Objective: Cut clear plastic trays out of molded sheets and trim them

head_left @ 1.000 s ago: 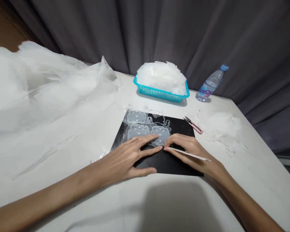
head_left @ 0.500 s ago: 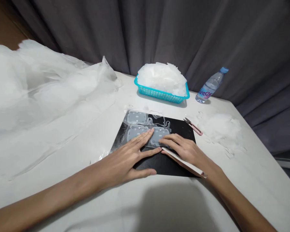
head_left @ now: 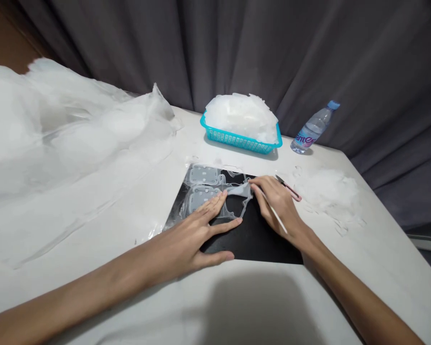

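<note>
My left hand point(head_left: 199, 230) lies flat with spread fingers on a translucent moulded plastic sheet point(head_left: 203, 196), its fingertips beside a round-cornered opening. The sheet rests on a black mat point(head_left: 253, 244). My right hand point(head_left: 278, 206) is closed, pinching the edge of a translucent plastic piece point(head_left: 240, 190) that is lifted and tilted at the opening's far side. A slim white stick point(head_left: 280, 221) is also tucked in that hand, pointing back toward the wrist. Pink-handled thread snips point(head_left: 292, 192) lie just beyond the right hand.
A turquoise basket point(head_left: 242, 141) heaped with translucent pieces point(head_left: 240, 115) stands at the back, with a water bottle point(head_left: 312, 129) to its right. Plastic scraps point(head_left: 334, 194) lie on the right of the white table point(head_left: 158, 306). A large pile of plastic sheets point(head_left: 68, 120) covers the left.
My right hand has moved away from me and taken hold of the near-right plastic piece, which has come up out of the sheet, baring black mat. My left hand stays put.
</note>
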Tool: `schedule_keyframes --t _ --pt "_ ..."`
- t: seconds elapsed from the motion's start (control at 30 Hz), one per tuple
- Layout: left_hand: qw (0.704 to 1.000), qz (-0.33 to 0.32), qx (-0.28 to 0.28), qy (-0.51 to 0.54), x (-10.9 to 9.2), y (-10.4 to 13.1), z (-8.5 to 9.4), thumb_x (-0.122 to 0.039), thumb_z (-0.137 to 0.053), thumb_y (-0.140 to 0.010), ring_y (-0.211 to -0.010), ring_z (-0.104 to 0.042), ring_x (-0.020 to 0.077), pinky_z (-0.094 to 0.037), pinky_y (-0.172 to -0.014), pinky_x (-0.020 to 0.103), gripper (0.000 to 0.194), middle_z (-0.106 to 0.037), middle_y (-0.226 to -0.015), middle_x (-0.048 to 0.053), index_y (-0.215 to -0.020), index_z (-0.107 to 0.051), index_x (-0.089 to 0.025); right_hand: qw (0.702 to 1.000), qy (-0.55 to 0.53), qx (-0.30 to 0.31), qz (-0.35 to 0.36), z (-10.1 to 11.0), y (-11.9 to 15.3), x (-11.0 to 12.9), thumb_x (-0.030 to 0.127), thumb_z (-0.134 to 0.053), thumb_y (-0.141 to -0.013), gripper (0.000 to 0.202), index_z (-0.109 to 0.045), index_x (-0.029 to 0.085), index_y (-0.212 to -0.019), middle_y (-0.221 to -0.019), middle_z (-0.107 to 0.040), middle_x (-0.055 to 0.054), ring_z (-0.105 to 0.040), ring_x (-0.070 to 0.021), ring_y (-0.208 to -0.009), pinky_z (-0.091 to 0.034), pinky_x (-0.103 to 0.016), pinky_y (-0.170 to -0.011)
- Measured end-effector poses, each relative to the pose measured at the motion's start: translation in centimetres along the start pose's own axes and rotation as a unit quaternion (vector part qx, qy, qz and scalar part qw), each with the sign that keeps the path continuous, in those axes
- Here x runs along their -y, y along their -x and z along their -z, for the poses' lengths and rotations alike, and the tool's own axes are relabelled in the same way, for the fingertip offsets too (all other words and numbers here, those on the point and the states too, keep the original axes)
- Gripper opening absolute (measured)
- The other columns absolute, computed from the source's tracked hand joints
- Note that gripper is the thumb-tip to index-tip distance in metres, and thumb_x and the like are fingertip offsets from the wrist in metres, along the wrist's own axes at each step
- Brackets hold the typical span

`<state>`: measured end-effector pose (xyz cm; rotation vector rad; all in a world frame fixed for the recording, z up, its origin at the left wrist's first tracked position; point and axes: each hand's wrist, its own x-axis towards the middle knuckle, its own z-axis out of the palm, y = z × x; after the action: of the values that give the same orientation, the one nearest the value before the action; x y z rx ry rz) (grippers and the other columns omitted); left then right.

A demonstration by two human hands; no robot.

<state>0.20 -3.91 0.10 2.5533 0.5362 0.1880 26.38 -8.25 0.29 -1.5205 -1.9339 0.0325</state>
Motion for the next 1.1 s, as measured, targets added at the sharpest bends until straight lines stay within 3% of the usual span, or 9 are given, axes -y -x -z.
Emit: schedule_keyframes --t 0.17,0.27,0.37,0.5,0.57,0.63,0.77,0.93,1.1 --pt "1.000 0.006 0.010 -0.008 0.2 -0.1 -0.1 -0.060 -0.062 -0.098 -0.158 -0.021 0.0423 -0.032 -0.124 0.059 0.067 -0.012 -0.175 0.009 -0.158 -0.045 -0.036 0.969 -0.041 -0.155 -0.188 1.9 -1.9 -4.3 0.030 -0.056 -0.099 0.021 -0.073 0.017 -0.098 -0.099 -0.075 -0.011 -0.069 -0.0282 -0.096 -0.053 -0.044 -0.091" --pt "1.000 0.023 0.001 0.010 0.1 -0.1 0.1 -0.062 -0.061 -0.097 -0.156 -0.029 0.0404 -0.034 -0.123 0.057 0.063 -0.021 -0.174 0.008 -0.154 -0.052 -0.036 0.954 -0.079 -0.178 -0.227 2.8 -1.5 -4.3 0.035 -0.058 -0.098 0.024 -0.073 0.017 -0.098 -0.098 -0.075 -0.010 -0.069 -0.0279 -0.094 -0.054 -0.044 -0.088" --pt "0.989 0.085 -0.063 0.101 -0.1 -0.5 0.9 -0.061 -0.057 -0.100 -0.145 -0.051 0.0336 -0.040 -0.121 0.050 0.052 -0.051 -0.161 0.006 -0.143 -0.063 -0.033 0.969 -0.112 -0.141 -0.169 2.6 -0.6 -1.4 0.032 -0.058 -0.100 0.020 -0.074 0.020 -0.102 -0.101 -0.074 -0.008 -0.069 -0.0255 -0.095 -0.053 -0.041 -0.088" --pt "0.926 0.145 -0.160 0.309 0.4 -1.4 2.1 -0.063 -0.038 -0.106 -0.110 -0.070 0.0259 -0.053 -0.101 0.040 0.056 -0.077 -0.120 0.009 -0.120 -0.073 -0.021 0.983 -0.155 -0.054 -0.081 1.6 0.8 3.8 0.024 -0.057 -0.102 0.017 -0.073 0.025 -0.111 -0.101 -0.072 -0.006 -0.068 -0.0223 -0.094 -0.053 -0.037 -0.086" --pt "0.890 0.161 -0.119 0.409 0.9 -2.0 2.4 -0.067 -0.029 -0.106 -0.089 -0.072 0.0240 -0.056 -0.082 0.036 0.068 -0.079 -0.100 0.011 -0.112 -0.074 -0.016 0.979 -0.196 -0.016 -0.055 1.1 1.5 5.7 0.023 -0.056 -0.103 0.021 -0.072 0.026 -0.117 -0.101 -0.071 -0.006 -0.067 -0.0214 -0.093 -0.054 -0.035 -0.084" --pt "0.865 0.172 -0.064 0.467 1.4 -2.3 2.3 -0.067 -0.038 -0.104 -0.078 -0.070 0.0224 -0.055 -0.071 0.033 0.064 -0.078 -0.089 0.010 -0.106 -0.074 -0.014 0.969 -0.243 0.047 -0.025 0.9 2.2 6.7 0.023 -0.056 -0.104 0.025 -0.070 0.026 -0.125 -0.105 -0.071 -0.007 -0.067 -0.0209 -0.096 -0.054 -0.035 -0.087" --pt "0.858 0.141 -0.061 0.490 1.7 -2.2 1.9 -0.051 -0.067 -0.096 -0.088 -0.071 0.0218 -0.054 -0.079 0.033 0.038 -0.077 -0.101 0.008 -0.109 -0.071 -0.015 0.949 -0.278 0.146 -0.012 2.0 2.5 6.1 0.029 -0.055 -0.106 0.030 -0.069 0.029 -0.133 -0.101 -0.070 -0.005 -0.065 -0.0198 -0.092 -0.054 -0.035 -0.087" --pt "0.876 0.121 -0.051 0.464 1.4 -1.7 1.8 -0.044 -0.066 -0.099 -0.086 -0.070 0.0185 -0.053 -0.076 0.029 0.031 -0.078 -0.103 0.008 -0.110 -0.072 -0.016 0.985 -0.163 -0.001 -0.053 2.5 1.3 3.3 0.037 -0.032 -0.112 0.047 -0.079 0.029 -0.107 -0.118 -0.066 -0.008 -0.058 -0.0262 -0.115 -0.044 -0.050 -0.105" --pt "0.887 0.123 -0.059 0.442 0.9 -2.0 1.8 -0.046 -0.067 -0.098 -0.083 -0.069 0.0181 -0.054 -0.075 0.029 0.031 -0.076 -0.096 0.006 -0.101 -0.074 -0.016 0.979 -0.171 0.075 -0.082 -0.2 0.6 3.2 0.038 -0.041 -0.111 0.032 -0.070 0.025 -0.112 -0.106 -0.068 -0.007 -0.058 -0.0241 -0.102 -0.049 -0.042 -0.092"
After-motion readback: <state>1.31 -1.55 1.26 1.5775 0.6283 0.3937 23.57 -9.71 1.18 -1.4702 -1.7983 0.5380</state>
